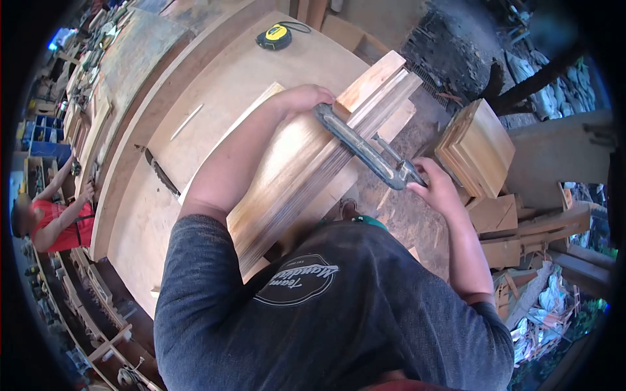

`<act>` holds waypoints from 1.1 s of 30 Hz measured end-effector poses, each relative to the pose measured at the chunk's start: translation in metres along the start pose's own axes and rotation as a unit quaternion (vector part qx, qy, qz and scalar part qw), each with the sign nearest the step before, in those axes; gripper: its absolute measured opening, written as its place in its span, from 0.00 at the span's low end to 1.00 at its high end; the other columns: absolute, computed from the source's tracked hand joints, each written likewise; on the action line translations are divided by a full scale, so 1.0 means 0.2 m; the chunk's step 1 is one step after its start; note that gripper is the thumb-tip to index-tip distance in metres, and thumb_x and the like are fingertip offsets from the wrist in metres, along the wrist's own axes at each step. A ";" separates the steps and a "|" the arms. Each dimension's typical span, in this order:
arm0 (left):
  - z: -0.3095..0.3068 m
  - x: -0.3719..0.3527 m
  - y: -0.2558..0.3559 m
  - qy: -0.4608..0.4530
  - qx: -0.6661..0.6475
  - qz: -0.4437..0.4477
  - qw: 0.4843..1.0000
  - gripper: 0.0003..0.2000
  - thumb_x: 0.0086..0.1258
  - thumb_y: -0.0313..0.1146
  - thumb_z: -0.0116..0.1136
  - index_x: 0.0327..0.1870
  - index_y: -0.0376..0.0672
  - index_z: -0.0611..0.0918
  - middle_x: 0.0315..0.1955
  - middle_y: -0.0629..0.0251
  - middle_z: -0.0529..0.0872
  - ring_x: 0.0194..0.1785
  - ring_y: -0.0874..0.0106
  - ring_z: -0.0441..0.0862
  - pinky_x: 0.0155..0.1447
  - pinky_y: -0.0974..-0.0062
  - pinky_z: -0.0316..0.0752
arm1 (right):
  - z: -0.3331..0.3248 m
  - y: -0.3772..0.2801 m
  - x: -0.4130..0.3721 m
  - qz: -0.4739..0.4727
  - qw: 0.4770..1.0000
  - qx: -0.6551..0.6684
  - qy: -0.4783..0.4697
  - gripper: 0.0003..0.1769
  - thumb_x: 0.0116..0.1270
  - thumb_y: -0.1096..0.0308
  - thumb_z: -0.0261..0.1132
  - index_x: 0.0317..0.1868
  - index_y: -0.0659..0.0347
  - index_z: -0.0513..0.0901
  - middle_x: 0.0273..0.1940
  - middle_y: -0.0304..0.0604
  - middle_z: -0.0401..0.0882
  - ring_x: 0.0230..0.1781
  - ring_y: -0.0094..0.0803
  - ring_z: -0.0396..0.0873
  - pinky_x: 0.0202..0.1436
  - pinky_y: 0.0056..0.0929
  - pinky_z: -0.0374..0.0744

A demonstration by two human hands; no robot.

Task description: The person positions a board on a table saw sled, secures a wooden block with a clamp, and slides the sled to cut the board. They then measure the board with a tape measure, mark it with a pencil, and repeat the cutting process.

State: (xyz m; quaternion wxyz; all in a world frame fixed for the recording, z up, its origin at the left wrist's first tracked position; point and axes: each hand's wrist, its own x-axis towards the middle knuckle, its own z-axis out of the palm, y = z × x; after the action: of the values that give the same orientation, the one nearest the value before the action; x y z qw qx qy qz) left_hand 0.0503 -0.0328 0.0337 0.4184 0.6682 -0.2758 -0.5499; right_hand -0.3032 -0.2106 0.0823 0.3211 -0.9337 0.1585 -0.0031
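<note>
A grey metal C-clamp (362,151) lies across a stack of long wooden boards (287,179), with a short wood block (370,81) by its far end. My left hand (303,100) is closed at the clamp's far end, its fingertips partly hidden. At the near end, my right hand (435,186) has its thumb and fingers closed around the screw handle. The clamp's screw runs beside its frame, its tip close to the boards' side. The boards lie on a large plywood-topped table (215,85).
A yellow and black tape measure (274,37) and a thin white stick (187,122) lie on the table. A dark curved strip (160,171) is at its left. Stacked wood pieces (476,150) stand to the right. Another person in red (62,221) works at far left.
</note>
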 end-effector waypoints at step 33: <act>0.00 0.01 0.00 0.015 0.001 0.010 1.000 0.18 0.72 0.32 0.52 0.60 0.35 0.79 0.48 0.63 0.85 0.49 0.76 0.83 0.56 0.75 0.79 | 0.26 0.36 -0.46 0.259 0.802 0.525 0.120 0.26 0.81 0.46 0.47 0.56 0.62 0.72 0.33 0.45 0.83 0.30 0.35 0.85 0.39 0.33 0.84</act>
State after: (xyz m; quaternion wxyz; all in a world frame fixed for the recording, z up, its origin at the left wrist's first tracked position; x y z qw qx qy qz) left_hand 0.0505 -0.0348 0.0316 0.4278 0.6738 -0.2766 -0.5352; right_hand -0.4062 -0.2057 0.0062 0.7293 -0.5386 0.4062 -0.1145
